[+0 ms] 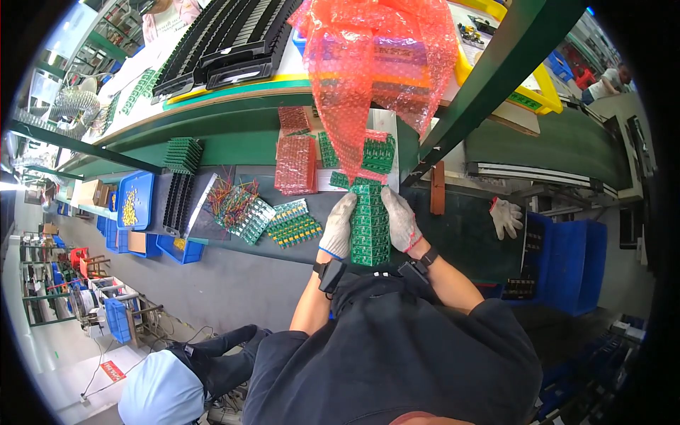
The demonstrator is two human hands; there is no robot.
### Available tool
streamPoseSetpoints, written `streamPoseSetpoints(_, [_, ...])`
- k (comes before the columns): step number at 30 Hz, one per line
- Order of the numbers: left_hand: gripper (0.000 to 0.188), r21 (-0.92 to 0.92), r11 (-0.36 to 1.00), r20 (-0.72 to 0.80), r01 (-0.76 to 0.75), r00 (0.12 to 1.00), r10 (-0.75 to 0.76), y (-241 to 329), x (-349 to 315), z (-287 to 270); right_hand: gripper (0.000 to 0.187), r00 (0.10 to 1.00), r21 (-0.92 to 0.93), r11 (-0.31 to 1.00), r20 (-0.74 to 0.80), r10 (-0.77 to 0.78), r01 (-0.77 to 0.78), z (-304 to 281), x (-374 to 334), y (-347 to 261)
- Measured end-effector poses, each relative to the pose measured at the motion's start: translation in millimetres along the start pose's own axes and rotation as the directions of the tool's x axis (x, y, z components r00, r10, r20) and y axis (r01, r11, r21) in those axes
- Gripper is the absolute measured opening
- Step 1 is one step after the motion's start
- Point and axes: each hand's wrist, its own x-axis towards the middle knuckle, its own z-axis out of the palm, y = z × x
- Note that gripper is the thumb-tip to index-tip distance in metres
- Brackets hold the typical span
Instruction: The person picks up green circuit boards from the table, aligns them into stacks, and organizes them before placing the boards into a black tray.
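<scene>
A long stack of green circuit boards (370,230) stands between my two gloved hands at the bench's front edge. On its left side, my left hand (341,225) in a white knit glove is closed against the boards. My right hand (401,221), gloved the same way, grips the stack from the opposite side near its far end. Behind the boards hangs a sheet of red bubble wrap (347,120), its lower tip reaching down to the stack. More green boards (379,154) lie under and beside the wrap.
Left of my hands lie boards with yellow parts (294,224), boards with coloured wires (237,205) and a red-wrapped bundle (295,166). A blue tray (136,200) holds small yellow pieces. A loose glove (506,217) lies at right. A green post (489,85) rises at the right.
</scene>
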Motion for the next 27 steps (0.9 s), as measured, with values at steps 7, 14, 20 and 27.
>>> streamPoseSetpoints(7, [0.03, -0.115, 0.98, 0.066, 0.163, 0.986, -0.156, -15.6, -7.4, -22.1, 0.028, 0.983, 0.052, 0.983, -0.043, 0.179, -0.177, -8.9, 2.1, 20.5])
streamPoseSetpoints(14, [0.024, 0.02, 0.978, -0.161, 0.207, 0.966, -0.201, -33.9, -1.1, -60.0, 0.023, 0.947, -0.062, 0.945, -0.006, 0.321, -0.321, -31.4, 7.3, 48.2])
streamPoseSetpoints(20, [0.022, 0.214, 0.963, -0.286, 0.166, 0.953, -0.101, -39.9, 9.9, -76.8, 0.024, 0.931, -0.32, 0.876, -0.171, 0.322, -0.361, -27.4, 21.8, 62.6])
streamPoseSetpoints(27, [0.022, 0.857, 0.512, -0.245, 0.051, 0.916, 0.319, -38.6, 36.5, -82.5, 0.022, 0.989, -0.816, 0.561, -0.135, 0.056, -0.144, -34.3, 56.5, 75.4])
